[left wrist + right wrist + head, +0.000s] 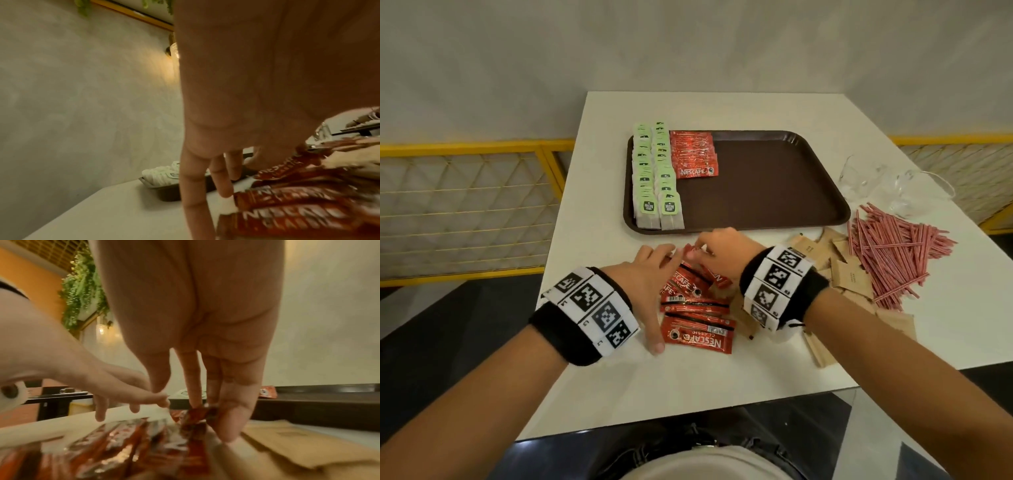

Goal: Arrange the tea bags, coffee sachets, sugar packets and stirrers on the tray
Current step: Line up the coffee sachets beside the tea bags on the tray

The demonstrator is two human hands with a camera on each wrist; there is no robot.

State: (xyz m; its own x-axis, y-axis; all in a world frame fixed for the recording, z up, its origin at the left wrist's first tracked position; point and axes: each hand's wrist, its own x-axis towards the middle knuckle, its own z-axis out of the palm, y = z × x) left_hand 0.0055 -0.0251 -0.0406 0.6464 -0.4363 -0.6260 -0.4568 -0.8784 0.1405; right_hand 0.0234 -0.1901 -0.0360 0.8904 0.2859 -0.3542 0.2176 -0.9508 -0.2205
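A brown tray (774,192) carries two columns of green-tagged tea bags (655,174) at its left, with a short row of red coffee sachets (693,154) beside them. Loose red coffee sachets (697,305) lie in a heap on the table in front of the tray. My left hand (654,270) lies with straight fingers on the heap's left side, its fingertips (225,193) touching the sachets (287,203). My right hand (717,248) pinches one red sachet (197,415) at the heap's far end. Brown sugar packets (849,274) and red stirrers (893,253) lie to the right.
Two clear glass cups (893,188) stand at the table's right, beyond the stirrers. The white table (722,383) ends close to my body and at the left near my left wrist. A yellow railing (469,205) runs behind the table's left side.
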